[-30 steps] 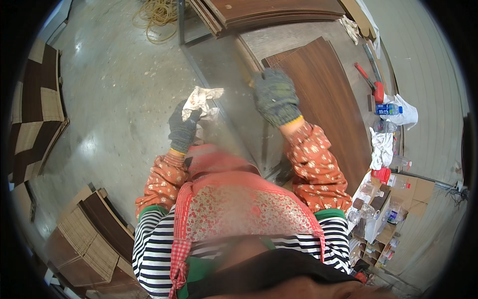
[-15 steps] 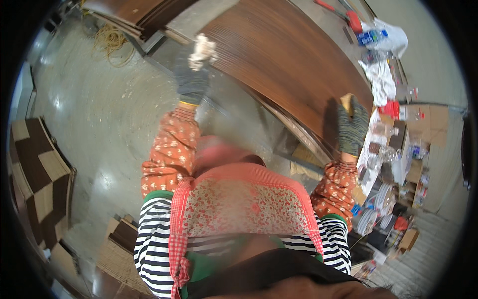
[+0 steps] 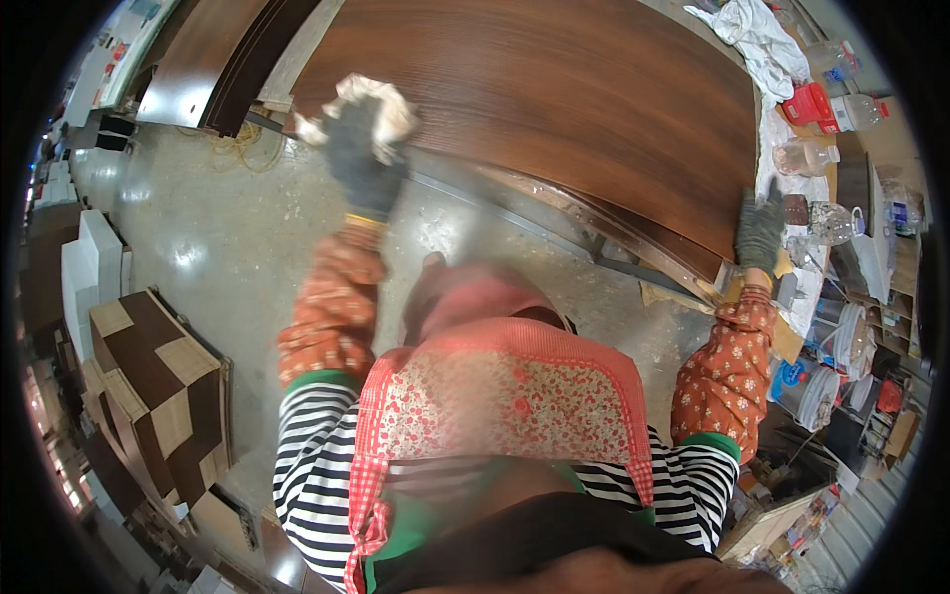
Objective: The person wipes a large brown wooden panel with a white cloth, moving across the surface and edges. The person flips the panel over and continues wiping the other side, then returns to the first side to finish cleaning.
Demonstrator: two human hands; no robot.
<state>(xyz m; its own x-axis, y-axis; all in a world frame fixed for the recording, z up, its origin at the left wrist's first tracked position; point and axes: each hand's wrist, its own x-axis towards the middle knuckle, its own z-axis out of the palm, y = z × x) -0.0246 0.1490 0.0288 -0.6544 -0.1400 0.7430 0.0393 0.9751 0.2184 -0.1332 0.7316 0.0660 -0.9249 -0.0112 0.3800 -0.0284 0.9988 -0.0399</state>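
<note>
My left hand (image 3: 368,148), in a dark grey knit glove and slightly blurred, is closed on a crumpled off-white rag (image 3: 394,117). It is at the left end of a large dark brown wood-grain panel (image 3: 554,109), over the near edge. My gloved right hand (image 3: 760,233) is at the panel's right end, next to the near corner. Its fingers stretch away from me, and no held thing shows in it. The panel lies flat on other boards (image 3: 594,223) stacked on a metal frame (image 3: 495,210).
More brown panels (image 3: 213,59) lie at the upper left, above coiled yellow hose (image 3: 237,148). On the right, a side surface holds a white cloth (image 3: 757,45), a red container (image 3: 807,104), plastic bottles (image 3: 804,156) and white rolls (image 3: 841,337). Brown-and-tan wrapped stacks (image 3: 163,386) stand at left.
The view has turned, so the panel appears lower and wider. My left hand stays at the panel's left end with the rag. My right hand has gone from the panel's top to its right edge.
</note>
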